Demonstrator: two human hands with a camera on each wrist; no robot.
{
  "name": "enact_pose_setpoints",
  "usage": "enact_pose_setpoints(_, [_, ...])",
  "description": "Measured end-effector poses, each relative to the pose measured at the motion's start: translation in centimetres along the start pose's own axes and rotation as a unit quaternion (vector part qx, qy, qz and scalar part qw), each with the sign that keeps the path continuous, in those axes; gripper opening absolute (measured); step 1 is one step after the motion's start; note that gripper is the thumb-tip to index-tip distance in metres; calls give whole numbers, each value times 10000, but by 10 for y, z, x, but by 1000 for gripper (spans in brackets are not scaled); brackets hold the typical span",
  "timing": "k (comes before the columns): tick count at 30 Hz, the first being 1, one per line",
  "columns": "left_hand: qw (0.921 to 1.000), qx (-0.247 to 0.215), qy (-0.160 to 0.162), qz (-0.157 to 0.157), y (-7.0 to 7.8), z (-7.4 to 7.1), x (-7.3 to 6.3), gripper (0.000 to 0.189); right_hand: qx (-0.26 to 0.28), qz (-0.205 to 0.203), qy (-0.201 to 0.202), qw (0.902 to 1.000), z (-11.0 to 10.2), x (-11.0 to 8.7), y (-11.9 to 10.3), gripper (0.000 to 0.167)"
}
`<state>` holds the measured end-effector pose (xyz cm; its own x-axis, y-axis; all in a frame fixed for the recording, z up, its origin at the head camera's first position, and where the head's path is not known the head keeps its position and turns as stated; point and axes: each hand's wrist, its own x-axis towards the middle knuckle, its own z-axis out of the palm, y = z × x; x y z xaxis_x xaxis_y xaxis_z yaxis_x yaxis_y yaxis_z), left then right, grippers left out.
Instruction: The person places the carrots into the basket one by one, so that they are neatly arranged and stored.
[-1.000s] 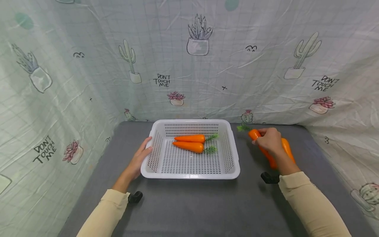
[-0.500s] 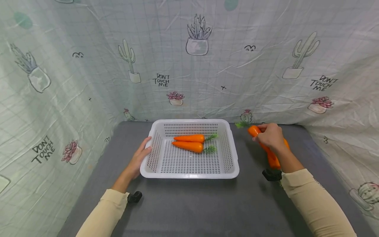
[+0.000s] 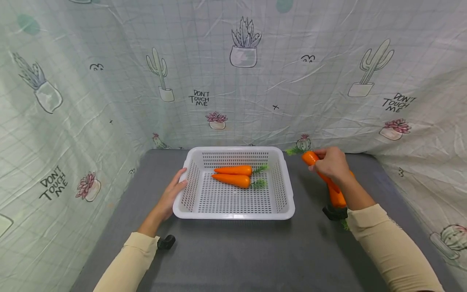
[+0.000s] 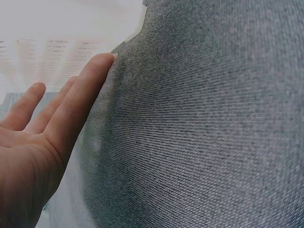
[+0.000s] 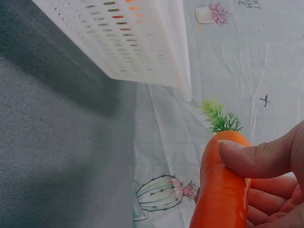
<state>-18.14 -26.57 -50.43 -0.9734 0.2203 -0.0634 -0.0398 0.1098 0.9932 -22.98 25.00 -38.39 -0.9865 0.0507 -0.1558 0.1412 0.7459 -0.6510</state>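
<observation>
In the head view, my right hand [image 3: 332,164] pinches an orange carrot [image 3: 310,158] near its green leafy top, thumb on one side and fingers on the other. The right wrist view shows the thumb pressed on the carrot [image 5: 221,185] just below its greens. Beneath that hand and wrist lies another carrot [image 3: 337,198], partly hidden. My left hand [image 3: 171,196] rests against the left side of a white perforated basket [image 3: 233,217], fingers extended in the left wrist view. Two carrots lie side by side in the basket, an upper carrot [image 3: 233,170] and a lower carrot [image 3: 233,181], greens to the right.
The basket stands on a dark grey table [image 3: 233,255]. A patterned curtain [image 3: 270,81] hangs along the back and both sides, close behind the basket. More orange shows just right of my right wrist.
My right hand has moved farther back and slightly left with the carrot, uncovering more of the greens on the carrot beneath. The left hand and basket stay put.
</observation>
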Motion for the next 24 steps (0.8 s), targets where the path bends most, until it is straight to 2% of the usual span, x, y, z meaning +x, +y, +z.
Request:
enact_pose_setpoints(13, [10000,-31,12,19,-1,1,0,61,-119,-326,1,9994,1,-2,-16,63])
enact_pose_setpoints(24, [10000,21,9,25,0,1,0,61,-99,-578,-230,9980,2,-4,-28,64])
